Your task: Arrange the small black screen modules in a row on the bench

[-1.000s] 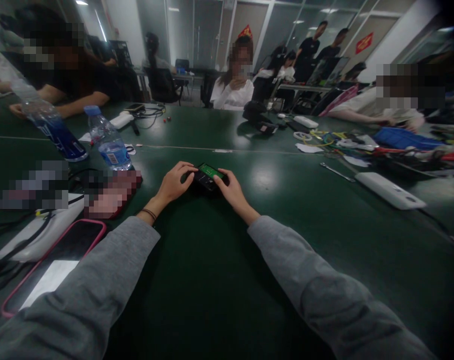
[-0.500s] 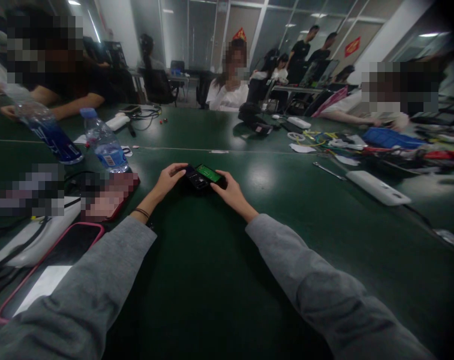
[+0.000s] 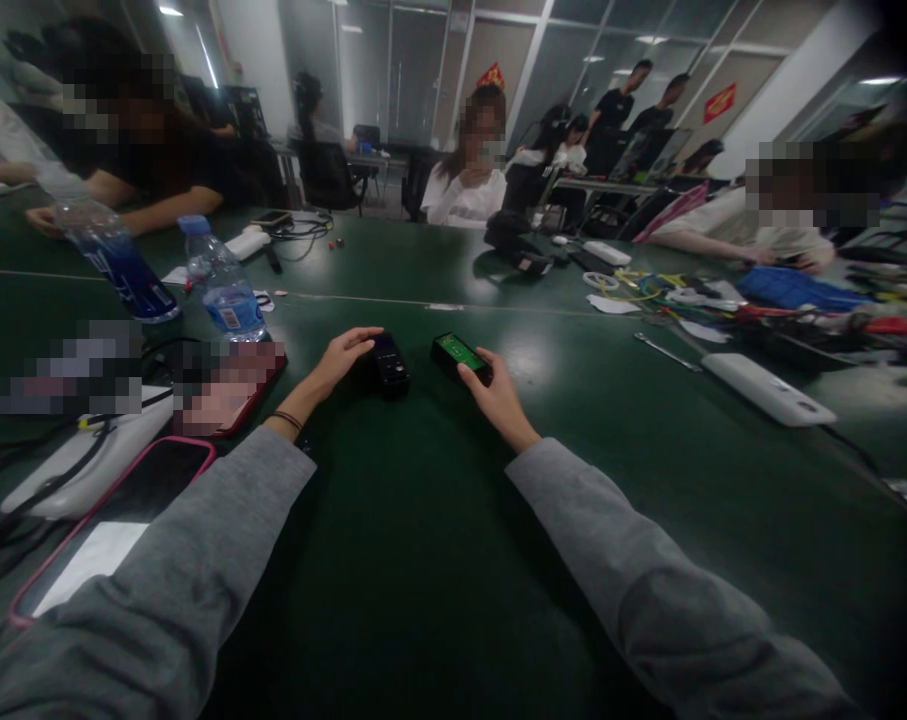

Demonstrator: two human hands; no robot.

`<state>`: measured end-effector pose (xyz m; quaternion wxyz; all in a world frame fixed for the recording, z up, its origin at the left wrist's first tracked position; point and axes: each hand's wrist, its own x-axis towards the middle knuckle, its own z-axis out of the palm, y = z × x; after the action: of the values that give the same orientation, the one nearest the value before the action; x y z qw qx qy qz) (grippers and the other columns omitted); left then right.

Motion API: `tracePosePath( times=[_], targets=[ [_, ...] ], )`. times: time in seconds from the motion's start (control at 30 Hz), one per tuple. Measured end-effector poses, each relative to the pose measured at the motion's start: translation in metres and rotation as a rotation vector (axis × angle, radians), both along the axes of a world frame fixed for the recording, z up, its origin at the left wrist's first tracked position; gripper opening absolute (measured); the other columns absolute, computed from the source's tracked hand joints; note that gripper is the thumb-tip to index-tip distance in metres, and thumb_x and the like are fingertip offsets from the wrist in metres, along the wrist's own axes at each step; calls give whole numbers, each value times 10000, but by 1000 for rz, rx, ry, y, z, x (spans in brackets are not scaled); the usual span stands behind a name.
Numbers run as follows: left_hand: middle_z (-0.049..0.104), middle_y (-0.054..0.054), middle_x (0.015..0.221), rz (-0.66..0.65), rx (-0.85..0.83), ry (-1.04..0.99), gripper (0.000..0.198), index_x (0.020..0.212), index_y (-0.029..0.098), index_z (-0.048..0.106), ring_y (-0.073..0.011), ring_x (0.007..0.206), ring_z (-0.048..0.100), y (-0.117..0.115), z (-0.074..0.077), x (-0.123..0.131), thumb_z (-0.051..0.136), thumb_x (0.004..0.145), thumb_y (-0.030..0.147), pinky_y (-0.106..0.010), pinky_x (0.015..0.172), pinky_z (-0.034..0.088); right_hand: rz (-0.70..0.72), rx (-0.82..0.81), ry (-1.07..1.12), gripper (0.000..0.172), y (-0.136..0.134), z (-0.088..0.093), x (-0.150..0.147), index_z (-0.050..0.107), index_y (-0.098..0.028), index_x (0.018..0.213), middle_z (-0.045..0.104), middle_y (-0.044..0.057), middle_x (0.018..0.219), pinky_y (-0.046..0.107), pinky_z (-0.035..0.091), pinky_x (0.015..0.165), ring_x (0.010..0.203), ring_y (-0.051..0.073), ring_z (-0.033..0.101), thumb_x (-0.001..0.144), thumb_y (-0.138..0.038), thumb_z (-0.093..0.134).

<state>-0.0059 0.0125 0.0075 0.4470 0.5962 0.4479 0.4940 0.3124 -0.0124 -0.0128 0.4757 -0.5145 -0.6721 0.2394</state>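
Far L: white box (image 3: 85,470) w/ black cables, at table (image 3: 423,560) edge. Just in front of it: phone (image 3: 115,530), pink case, screen up, part under the grey L sleeve (image 3: 198,560). Behind, further out: dark blue bottle (image 3: 123,270), lying tilted; next to it a clear bottle (image 3: 224,290), upright, blue cap on. Ctr-L: left hand (image 3: 340,360), band on wrist, fingers lightly curled and closed on the L end of the black unit (image 3: 389,365); thumb side can't be made out. Black unit sits on the tabletop, ctr, short gap to its R. Ctr-R: green board (image 3: 459,353), small dark block w/ green face up, low over or on the table (can't tell which), apart from black unit, not touching. Right hand (image 3: 498,395) pinches its near-R end, thumb on top edge, other fingers tucked under. Behind ctr, far side of table seam: black bag (image 3: 509,235); person in white top seated past it. R: thin metal tool (image 3: 667,350), flat on table; near it a long white strip (image 3: 768,388), cord off its R end. Far R back: blue tray (image 3: 790,285) amid loose wires and paper scraps; another person's arm rests close behind.
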Motion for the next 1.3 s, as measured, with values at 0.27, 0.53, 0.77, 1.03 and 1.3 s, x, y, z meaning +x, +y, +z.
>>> tracePosePath(
  times=[0.27,0.53,0.77,1.03,1.3],
  targets=[
    [649,-108,1466,-71,-40,70,493,1386,211,646,-302,1366,587,-3,7,-7,671,929,394,-517,1210,405,101,-4,-100,751,-3,6,0,521,-164,1427,627,211,1345,599,528,1035,1192,387,641,885,-662,668],
    [664,-139,1419,-41,-31,143,560,1418,195,605,-305,1329,612,-3,4,1,703,913,418,-515,1162,452,125,-67,-115,742,-8,13,-6,505,-171,1475,617,208,1400,586,489,1107,1289,391,604,959,-701,557],
    [671,-133,1414,-71,-10,165,576,1399,211,615,-296,1265,649,-5,5,-1,725,901,478,-504,1111,494,110,-53,-106,642,-7,13,-7,544,-170,1433,660,195,1333,579,530,1057,1214,377,648,941,-571,636],
    [690,-133,1379,-62,-8,131,563,1367,207,638,-300,1259,654,-4,3,0,738,889,486,-509,1124,482,49,197,-416,511,-19,22,-13,531,-189,1441,575,173,1469,628,436,1143,1369,371,538,938,-257,597],
    [694,-135,1369,-60,-8,137,530,1365,198,641,-304,1257,655,-6,7,3,722,898,437,-512,1122,483,0,225,-442,560,-16,17,-13,521,-203,1458,489,177,1514,640,436,1158,1437,384,447,921,-281,657]
  ],
)
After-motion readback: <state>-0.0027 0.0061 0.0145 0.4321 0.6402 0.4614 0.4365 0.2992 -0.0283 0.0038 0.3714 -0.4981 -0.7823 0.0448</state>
